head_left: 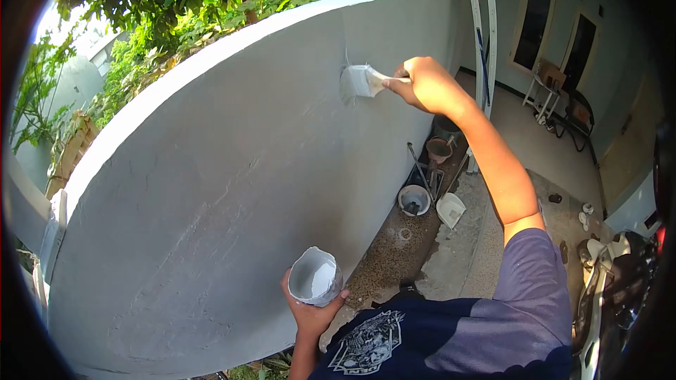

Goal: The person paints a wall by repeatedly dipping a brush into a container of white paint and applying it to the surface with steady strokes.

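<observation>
Right hand (422, 88) closed on handle of brush (360, 81); bristles touching grey wall (211, 162), below top edge, toward its far stepped corner. Left hand (311, 320) clamped round lower side of cup (304, 297), near wall; white liquid (323, 280) inside. Risks, judged: runs down wall if bristles overloaded; spill over ragged rim if cup tips during reach; dropped cup if left grip loosens.

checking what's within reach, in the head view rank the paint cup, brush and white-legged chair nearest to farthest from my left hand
From your left hand:
1. paint cup, held in it
2. brush, in your right hand, at the wall
3. white-legged chair, far back on the right
</observation>
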Action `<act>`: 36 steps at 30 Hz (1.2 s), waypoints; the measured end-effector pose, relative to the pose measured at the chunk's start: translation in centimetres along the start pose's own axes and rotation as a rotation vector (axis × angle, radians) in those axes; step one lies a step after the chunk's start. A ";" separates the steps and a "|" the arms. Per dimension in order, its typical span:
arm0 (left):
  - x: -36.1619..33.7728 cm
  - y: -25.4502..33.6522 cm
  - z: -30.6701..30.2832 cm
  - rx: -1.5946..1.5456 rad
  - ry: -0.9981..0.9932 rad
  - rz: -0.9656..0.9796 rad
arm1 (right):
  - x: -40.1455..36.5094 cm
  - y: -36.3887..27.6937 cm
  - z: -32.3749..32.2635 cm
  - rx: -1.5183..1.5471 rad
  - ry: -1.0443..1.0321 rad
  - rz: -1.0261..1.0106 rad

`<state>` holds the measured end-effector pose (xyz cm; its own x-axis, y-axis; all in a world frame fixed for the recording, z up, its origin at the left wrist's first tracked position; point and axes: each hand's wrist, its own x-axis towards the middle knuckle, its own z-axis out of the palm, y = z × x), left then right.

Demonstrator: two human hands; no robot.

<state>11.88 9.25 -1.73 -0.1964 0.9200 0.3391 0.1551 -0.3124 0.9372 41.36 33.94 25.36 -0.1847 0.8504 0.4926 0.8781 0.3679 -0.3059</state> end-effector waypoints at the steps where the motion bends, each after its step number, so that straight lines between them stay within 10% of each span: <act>1: -0.1 0.1 0.0 0.002 0.000 0.000 | 0.3 -0.7 -1.2 -0.010 0.019 0.027; 9: -0.4 -0.2 -0.1 -0.007 0.002 -0.039 | -1.2 0.8 0.4 0.243 0.396 -0.084; 24: -0.5 0.8 0.7 0.033 -0.037 -0.057 | -4.9 3.6 5.6 -0.071 -0.417 0.045; 31: -0.6 0.7 0.9 0.039 -0.040 -0.051 | 0.5 0.0 -1.6 0.257 0.385 -0.058; 36: -1.0 1.0 0.7 -0.008 -0.001 -0.034 | -1.1 -0.1 -0.2 0.190 0.333 -0.041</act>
<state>12.90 8.15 -1.24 -0.2007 0.9303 0.3070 0.1409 -0.2827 0.9488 41.63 32.86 25.02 -0.0375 0.6763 0.7356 0.7700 0.4888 -0.4102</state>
